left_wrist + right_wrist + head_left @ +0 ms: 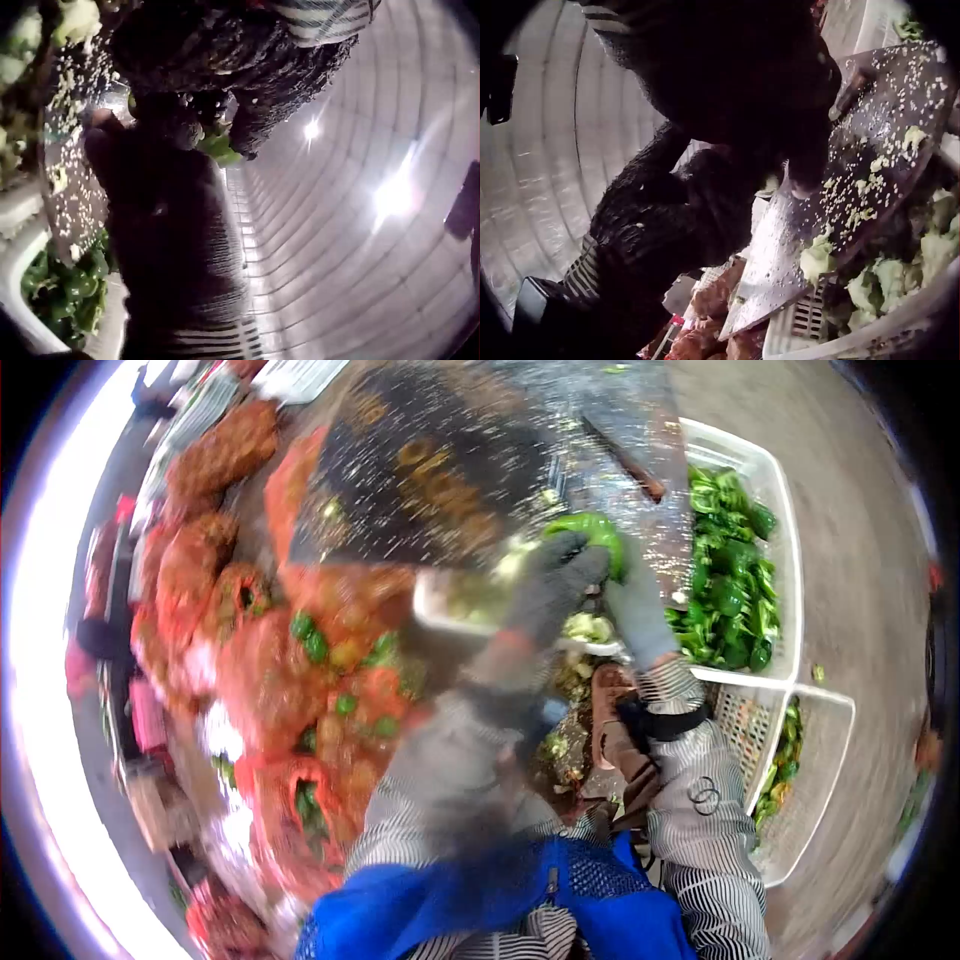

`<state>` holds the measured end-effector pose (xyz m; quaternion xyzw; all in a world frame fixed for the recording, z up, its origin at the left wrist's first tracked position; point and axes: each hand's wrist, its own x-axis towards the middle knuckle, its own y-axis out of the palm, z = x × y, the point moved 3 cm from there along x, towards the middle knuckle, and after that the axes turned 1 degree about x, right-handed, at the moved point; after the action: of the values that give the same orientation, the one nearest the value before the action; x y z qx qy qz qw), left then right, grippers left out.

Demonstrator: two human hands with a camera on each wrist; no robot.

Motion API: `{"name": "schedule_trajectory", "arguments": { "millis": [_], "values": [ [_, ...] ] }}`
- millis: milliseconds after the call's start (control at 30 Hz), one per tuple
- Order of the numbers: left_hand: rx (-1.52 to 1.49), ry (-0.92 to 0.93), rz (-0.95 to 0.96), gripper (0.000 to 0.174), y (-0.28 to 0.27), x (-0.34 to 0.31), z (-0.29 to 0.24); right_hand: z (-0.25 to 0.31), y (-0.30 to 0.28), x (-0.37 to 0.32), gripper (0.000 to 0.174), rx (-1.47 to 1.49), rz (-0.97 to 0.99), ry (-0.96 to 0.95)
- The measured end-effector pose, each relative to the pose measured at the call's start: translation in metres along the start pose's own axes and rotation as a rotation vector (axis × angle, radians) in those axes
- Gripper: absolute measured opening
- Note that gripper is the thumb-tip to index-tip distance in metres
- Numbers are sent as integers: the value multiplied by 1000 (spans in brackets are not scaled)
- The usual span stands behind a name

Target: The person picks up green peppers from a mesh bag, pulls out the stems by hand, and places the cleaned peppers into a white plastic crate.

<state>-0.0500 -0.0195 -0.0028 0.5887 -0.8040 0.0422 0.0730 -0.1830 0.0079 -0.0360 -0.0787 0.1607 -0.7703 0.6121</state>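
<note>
Both of my hands wear grey gloves and meet over the near edge of a seed-strewn board (610,420). Between them is a green bell pepper (597,532), glossy and partly covered by fingers. My left hand (555,588) grips it from the near left with curled fingers. From the right, my right hand (640,610) holds it, its fingertips hidden behind the pepper. Both wrist views show the gloves dark and close together. A knife with a brown handle (645,485) lies on the board to the right, apart from my hands; its handle (851,94) also shows in the right wrist view.
A white crate (795,560) of cut green peppers (735,575) stands right of the board. Behind it towards me is another crate (845,730) with some pepper pieces. Pale cores (877,285) lie in a container below the board. Red mesh sacks (270,670) crowd the left.
</note>
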Motion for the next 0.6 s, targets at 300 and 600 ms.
{"name": "schedule_trajectory", "arguments": {
  "millis": [300,600],
  "values": [
    [589,219,67,40,21,-17,-16,-14,-130,11,61,-402,-493,-153],
    [890,302,-84,41,-77,-60,-46,-140,-168,35,50,-851,-12,-119]
  ]
}}
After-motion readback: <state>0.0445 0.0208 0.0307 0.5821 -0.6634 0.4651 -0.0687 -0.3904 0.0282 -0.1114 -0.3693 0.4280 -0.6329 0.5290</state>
